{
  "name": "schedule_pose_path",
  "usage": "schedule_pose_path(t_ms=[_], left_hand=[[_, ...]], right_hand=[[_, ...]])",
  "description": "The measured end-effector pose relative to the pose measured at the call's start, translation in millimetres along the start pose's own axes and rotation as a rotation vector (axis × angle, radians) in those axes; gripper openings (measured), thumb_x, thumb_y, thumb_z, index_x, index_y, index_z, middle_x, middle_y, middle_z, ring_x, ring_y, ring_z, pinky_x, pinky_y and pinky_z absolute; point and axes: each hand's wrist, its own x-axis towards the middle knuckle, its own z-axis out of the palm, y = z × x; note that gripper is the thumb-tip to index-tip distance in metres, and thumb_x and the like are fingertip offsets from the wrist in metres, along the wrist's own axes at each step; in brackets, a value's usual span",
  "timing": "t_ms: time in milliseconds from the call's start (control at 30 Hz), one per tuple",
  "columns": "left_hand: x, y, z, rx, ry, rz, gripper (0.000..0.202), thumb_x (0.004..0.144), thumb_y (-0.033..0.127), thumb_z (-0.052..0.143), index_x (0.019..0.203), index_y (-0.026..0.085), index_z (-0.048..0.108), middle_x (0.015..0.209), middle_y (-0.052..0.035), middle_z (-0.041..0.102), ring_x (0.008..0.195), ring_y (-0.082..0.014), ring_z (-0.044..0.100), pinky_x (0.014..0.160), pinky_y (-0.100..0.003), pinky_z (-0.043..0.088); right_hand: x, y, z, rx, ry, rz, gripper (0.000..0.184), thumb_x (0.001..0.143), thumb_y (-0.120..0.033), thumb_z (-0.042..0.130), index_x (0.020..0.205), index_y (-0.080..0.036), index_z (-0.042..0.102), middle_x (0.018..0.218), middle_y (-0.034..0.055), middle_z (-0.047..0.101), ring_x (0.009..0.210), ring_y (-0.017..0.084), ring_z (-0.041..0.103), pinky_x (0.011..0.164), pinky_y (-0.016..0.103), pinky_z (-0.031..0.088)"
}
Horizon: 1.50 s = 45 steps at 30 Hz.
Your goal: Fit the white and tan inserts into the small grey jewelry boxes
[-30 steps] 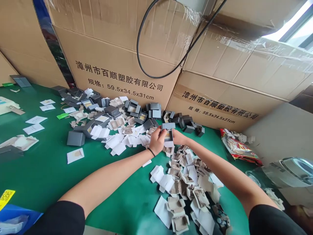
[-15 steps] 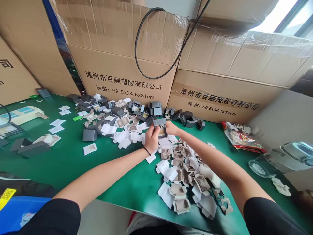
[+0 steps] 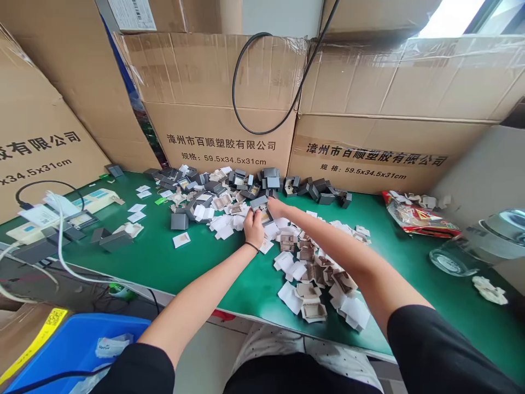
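Observation:
My left hand (image 3: 254, 227) and my right hand (image 3: 277, 208) both reach far across the green table (image 3: 205, 268) and are closed on one small open grey box (image 3: 261, 207) with a beige inside. They hold it just above the near edge of a heap of grey boxes (image 3: 246, 183). White and beige card inserts (image 3: 315, 273) lie scattered under and beside my right forearm. A thin dark band circles my left wrist.
Large cardboard cartons (image 3: 221, 120) line the back of the table, with a black cable (image 3: 262, 82) looping over them. A red snack bag (image 3: 414, 216) and a glass jar (image 3: 471, 249) lie at the right. A blue bin (image 3: 74, 345) stands below the table's left edge.
The view has pulled back and tilted down, so the table edge, my lap and the blue bin show. Both hands kept hold of the small grey box.

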Motion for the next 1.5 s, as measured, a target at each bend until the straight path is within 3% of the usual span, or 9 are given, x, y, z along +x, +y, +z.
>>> schedule_pose_path(t_ms=[167, 433, 533, 667, 800, 967, 1133, 1333, 1500], left_hand=[[6.6, 0.0, -3.1, -0.01, 0.051, 0.015, 0.02, 0.08, 0.036, 0.049, 0.067, 0.02, 0.046, 0.061, 0.0025, 0.048, 0.062, -0.0127, 0.045, 0.063, -0.024, 0.036], [13.1, 12.5, -10.0, -0.077, 0.127, -0.02, 0.027, 0.077, 0.043, 0.051, 0.064, 0.02, 0.043, 0.062, 0.003, 0.046, 0.068, -0.0123, 0.048, 0.064, -0.023, 0.039], [10.3, 19.8, -10.3, -0.168, 0.136, -0.115, 0.026, 0.074, 0.041, 0.054, 0.065, 0.02, 0.043, 0.064, 0.0036, 0.046, 0.068, -0.0111, 0.049, 0.063, -0.022, 0.041], [-0.8, 26.6, 2.8, -0.353, -0.027, -0.31, 0.022, 0.07, 0.037, 0.059, 0.07, 0.019, 0.045, 0.068, 0.0039, 0.049, 0.066, -0.0107, 0.052, 0.06, -0.022, 0.046], [-6.4, 27.0, 25.9, -0.423, -0.195, -0.384, 0.02, 0.069, 0.035, 0.061, 0.077, 0.019, 0.051, 0.076, 0.0025, 0.057, 0.067, -0.0121, 0.058, 0.063, -0.026, 0.05], [-2.4, 25.8, 56.2, -0.42, -0.236, -0.426, 0.017, 0.07, 0.031, 0.06, 0.08, 0.019, 0.055, 0.074, 0.0022, 0.06, 0.068, -0.0136, 0.062, 0.067, -0.03, 0.052], [2.7, 22.3, 76.2, -0.505, -0.18, -0.486, 0.012, 0.072, 0.026, 0.057, 0.08, 0.017, 0.055, 0.076, 0.0005, 0.061, 0.069, -0.0142, 0.064, 0.069, -0.033, 0.054], [1.8, 16.8, 82.4, -0.491, -0.138, -0.544, 0.007, 0.073, 0.022, 0.057, 0.077, 0.016, 0.055, 0.073, -0.0001, 0.061, 0.066, -0.013, 0.063, 0.067, -0.03, 0.054], [-0.6, 16.2, 81.2, -0.626, -0.231, -0.624, 0.008, 0.077, 0.022, 0.056, 0.076, 0.015, 0.057, 0.076, -0.0041, 0.064, 0.069, -0.0145, 0.065, 0.07, -0.032, 0.054]], right_hand=[[-29.2, 13.7, -17.2, 0.152, -0.047, -0.028, 0.023, 0.08, -0.023, 0.048, 0.078, -0.018, 0.071, 0.094, 0.0032, 0.07, 0.085, 0.017, 0.059, 0.08, 0.024, 0.041], [-73.9, 23.2, -32.8, 0.413, -0.123, -0.017, 0.034, 0.083, -0.041, 0.047, 0.087, -0.019, 0.073, 0.092, 0.0005, 0.071, 0.081, 0.017, 0.062, 0.069, 0.024, 0.044], [-83.7, 17.6, -32.2, 0.446, -0.014, -0.045, 0.034, 0.084, -0.041, 0.047, 0.091, -0.019, 0.072, 0.097, 0.003, 0.07, 0.087, 0.019, 0.062, 0.076, 0.027, 0.045], [-97.9, 11.3, -38.2, 0.688, 0.163, -0.011, 0.041, 0.088, -0.048, 0.042, 0.111, -0.021, 0.063, 0.114, 0.0054, 0.063, 0.1, 0.019, 0.058, 0.082, 0.03, 0.047], [-112.7, 14.2, -52.2, 1.058, 0.154, 0.086, 0.049, 0.086, -0.055, 0.042, 0.116, -0.02, 0.058, 0.095, 0.0058, 0.066, 0.082, 0.015, 0.061, 0.066, 0.026, 0.054], [-129.1, 31.4, -58.4, 1.212, 0.243, 0.236, 0.043, 0.07, -0.033, 0.072, 0.108, -0.017, 0.06, 0.069, -0.0013, 0.064, 0.062, 0.01, 0.058, 0.057, 0.022, 0.053], [-142.7, 49.3, -49.6, 1.473, 0.267, 0.449, 0.037, 0.061, -0.013, 0.077, 0.096, -0.016, 0.062, 0.068, -0.0015, 0.065, 0.063, 0.01, 0.062, 0.062, 0.022, 0.055], [-147.2, 54.6, -42.4, 1.553, 0.358, 0.577, 0.021, 0.069, -0.018, 0.072, 0.087, -0.016, 0.061, 0.083, 0.0041, 0.065, 0.066, 0.009, 0.062, 0.062, 0.021, 0.056], [-145.8, 52.8, -43.2, 1.531, 0.306, 0.584, 0.036, 0.061, -0.019, 0.078, 0.092, -0.017, 0.06, 0.075, 0.0022, 0.062, 0.06, 0.009, 0.059, 0.054, 0.021, 0.054]])
